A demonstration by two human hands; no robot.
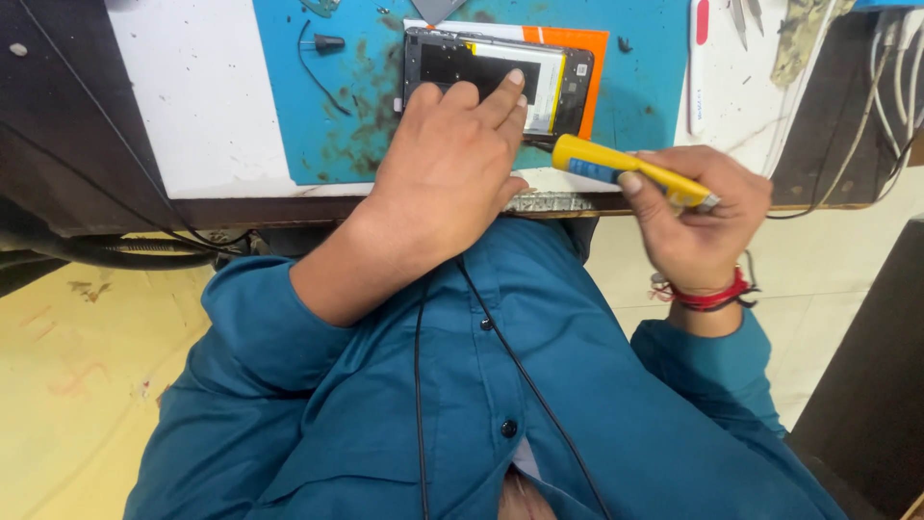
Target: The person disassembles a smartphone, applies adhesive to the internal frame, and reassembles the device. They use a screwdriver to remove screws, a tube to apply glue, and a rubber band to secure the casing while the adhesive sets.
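An opened phone, back cover off with its battery showing, lies on a blue work mat. My left hand presses down on the phone's near edge, fingers spread over the black frame. My right hand grips a yellow-handled screwdriver, whose tip points left to the phone's lower edge beside my left fingers. An orange card lies under the phone's far right corner. A red thread band sits on my right wrist.
A white tool and metal tweezers lie right of the mat. White cables hang at the far right. A small black part with a wire rests on the mat's left. The table edge runs just below my hands.
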